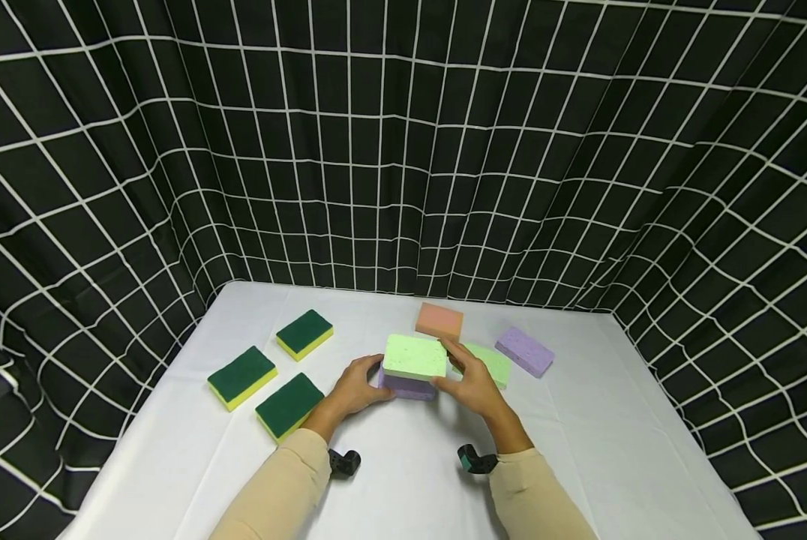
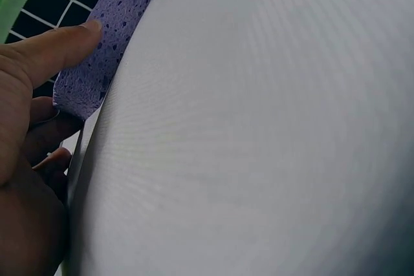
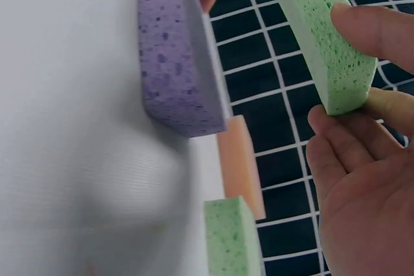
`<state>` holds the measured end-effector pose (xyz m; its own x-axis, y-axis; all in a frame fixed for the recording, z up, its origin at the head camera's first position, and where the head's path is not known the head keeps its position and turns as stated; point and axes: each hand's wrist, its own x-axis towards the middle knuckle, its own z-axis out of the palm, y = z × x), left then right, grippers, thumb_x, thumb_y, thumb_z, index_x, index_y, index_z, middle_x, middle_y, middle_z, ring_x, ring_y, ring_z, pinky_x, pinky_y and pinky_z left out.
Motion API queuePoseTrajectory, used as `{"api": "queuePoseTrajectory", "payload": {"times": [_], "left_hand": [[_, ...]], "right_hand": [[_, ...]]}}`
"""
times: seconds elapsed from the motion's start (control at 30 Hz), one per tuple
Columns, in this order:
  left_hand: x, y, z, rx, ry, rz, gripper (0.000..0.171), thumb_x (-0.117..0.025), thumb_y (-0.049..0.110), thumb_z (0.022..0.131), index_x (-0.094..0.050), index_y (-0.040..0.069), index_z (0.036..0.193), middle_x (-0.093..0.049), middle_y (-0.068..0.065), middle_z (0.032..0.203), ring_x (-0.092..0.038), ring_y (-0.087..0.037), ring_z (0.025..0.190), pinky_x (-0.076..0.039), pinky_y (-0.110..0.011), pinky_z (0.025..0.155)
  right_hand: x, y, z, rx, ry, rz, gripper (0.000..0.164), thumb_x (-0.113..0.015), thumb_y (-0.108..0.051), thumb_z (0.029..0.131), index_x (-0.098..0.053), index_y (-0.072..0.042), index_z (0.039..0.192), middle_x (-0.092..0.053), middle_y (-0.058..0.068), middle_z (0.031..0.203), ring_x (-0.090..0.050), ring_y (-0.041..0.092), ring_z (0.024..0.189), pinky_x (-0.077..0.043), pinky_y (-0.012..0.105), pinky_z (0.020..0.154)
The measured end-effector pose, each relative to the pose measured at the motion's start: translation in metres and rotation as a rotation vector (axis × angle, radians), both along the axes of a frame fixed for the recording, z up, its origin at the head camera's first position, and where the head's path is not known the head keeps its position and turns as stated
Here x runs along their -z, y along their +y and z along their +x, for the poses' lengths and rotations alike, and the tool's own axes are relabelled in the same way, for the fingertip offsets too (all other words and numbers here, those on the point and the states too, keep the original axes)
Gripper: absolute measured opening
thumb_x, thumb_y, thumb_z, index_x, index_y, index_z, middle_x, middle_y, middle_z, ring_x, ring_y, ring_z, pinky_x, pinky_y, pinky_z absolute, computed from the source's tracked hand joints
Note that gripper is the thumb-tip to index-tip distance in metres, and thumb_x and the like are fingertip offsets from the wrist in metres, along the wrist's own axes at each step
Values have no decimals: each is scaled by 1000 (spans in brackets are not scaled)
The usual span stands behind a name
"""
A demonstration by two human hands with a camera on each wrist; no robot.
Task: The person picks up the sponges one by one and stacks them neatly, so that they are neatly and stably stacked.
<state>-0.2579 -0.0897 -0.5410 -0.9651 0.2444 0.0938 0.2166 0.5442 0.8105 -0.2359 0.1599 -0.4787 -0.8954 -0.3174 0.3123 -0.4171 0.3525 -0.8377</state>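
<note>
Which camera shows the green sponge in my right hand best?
The head view: the green sponge shows its top and front there, the right hand covering just a little at one end. The right wrist view is closer but crops it; the left wrist view shows only a green piece in a corner.

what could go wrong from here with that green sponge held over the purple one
The light green sponge, held at one end by the right hand, could tilt and land crooked on the purple sponge below. The left hand, pinching that purple sponge, might shift it. The left sleeve, near the closest scouring sponge in the head view, might brush it.
</note>
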Motion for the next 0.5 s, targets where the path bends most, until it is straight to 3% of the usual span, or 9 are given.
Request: {"api": "queuePoseTrajectory", "payload": {"times": [0.3, 0.5], "left_hand": [[1, 1, -1, 1, -29, -2, 80, -86, 25, 72, -49, 6, 140, -47, -14, 142, -35, -34, 134, -25, -48, 109], [2, 0, -1, -6, -40, 6, 80, -86, 26, 72, -48, 5, 141, -46, -15, 142, -35, -35, 134, -25, -49, 109]], "right_hand": [[12, -3, -4, -5, -69, 22, 79, -76, 4, 80, -34, 2, 147, -40, 18, 145, -36, 32, 134, -30, 39, 108], [20, -5, -7, 5, -58, 60, 76, -75, 2, 79, -38, 1, 146, -44, 17, 142, -40, 35, 131, -32, 40, 106]]}}
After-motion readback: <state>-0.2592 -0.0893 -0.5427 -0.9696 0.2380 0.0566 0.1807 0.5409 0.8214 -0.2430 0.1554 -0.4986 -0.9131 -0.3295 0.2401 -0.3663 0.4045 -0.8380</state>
